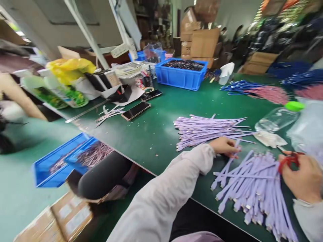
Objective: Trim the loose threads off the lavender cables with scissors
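Note:
My left hand (224, 146) is closed on one flat lilac cable (229, 165), pinched between thumb and fingers, with one end hanging down. In my right hand (304, 176) are red-handled scissors (292, 161), their fingers wrapped round the handles; the blades are mostly hidden. Between and below both hands lies a fanned pile of lilac cables (259, 191), plugs toward the table's front edge. Beyond my left hand rests another bundle of lilac cables (207, 129), lying sideways.
Near my right hand lie a clear bottle with a green cap (279, 117) and a white cloth (270, 138). Farther off stand a blue crate (180, 75) of dark parts, blue and pink cables (254, 89) and phones (136, 111). Blue bins (50, 168) sit low left beside a black stool (104, 176).

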### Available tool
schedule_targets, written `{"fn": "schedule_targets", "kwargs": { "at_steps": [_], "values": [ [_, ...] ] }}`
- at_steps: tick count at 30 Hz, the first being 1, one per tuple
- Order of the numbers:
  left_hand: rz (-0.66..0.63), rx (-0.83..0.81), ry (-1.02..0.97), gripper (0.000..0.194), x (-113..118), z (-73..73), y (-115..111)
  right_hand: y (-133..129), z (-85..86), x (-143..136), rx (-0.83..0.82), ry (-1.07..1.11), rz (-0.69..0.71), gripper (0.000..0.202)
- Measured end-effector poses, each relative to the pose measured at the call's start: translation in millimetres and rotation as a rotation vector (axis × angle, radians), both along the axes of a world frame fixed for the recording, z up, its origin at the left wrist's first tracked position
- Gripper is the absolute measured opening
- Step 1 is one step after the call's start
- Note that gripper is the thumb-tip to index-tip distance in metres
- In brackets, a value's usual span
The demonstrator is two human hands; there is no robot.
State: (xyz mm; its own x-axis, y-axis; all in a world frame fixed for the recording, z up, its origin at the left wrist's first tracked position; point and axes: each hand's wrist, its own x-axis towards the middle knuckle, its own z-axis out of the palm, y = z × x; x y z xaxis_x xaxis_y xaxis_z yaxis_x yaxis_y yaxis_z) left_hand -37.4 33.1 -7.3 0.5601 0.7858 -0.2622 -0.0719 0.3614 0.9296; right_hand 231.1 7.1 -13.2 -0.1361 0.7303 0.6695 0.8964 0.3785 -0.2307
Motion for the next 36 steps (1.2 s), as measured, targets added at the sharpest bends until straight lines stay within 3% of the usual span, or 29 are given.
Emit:
{"fn": "schedule_targets", "kwargs": {
  "at_steps": [3, 7, 9, 12, 14, 18, 29, 36],
  "values": [
    [0.029, 0.067, 0.082, 0.004, -2.5, -3.7, -5.1, 7.4, -14.2, 13.0, 0.042, -0.086, -0.119, 0.009],
    [0.075, 0.163, 0.195, 0.012, 1.3, -2.2, -13.7, -3.1, -3.6, -1.8, 0.030, 0.003, -0.102, 0.011],
    [0.096, 0.195, 0.214, 0.014, 3.4, -1.2, -15.6, -11.2, 7.8, -17.5, -0.091, 0.092, -0.005, 0.016],
    [0.116, 0.219, 0.218, 0.017, 3.9, -1.0, -16.6, -19.6, 20.2, -46.2, -0.388, 0.245, 0.246, 0.023],
    [0.136, 0.217, 0.214, 0.020, 3.4, -1.4, -17.1, -21.7, 23.1, -64.0, -0.491, 0.257, 0.295, 0.025],
    [0.154, 0.200, 0.195, 0.026, 3.8, -0.8, -18.9, -21.9, 20.2, -81.5, -0.449, 0.212, 0.300, 0.019],
    [0.175, 0.124, 0.146, 0.017, 1.5, 8.6, -22.9, -29.4, 8.3, -73.6, -0.226, 0.049, 0.344, 0.026],
    [0.268, 0.175, 0.114, 0.026, 0.6, 14.0, -24.8, -26.8, 9.6, -62.7, -0.149, -0.285, 0.130, 0.018]
  ]
}}
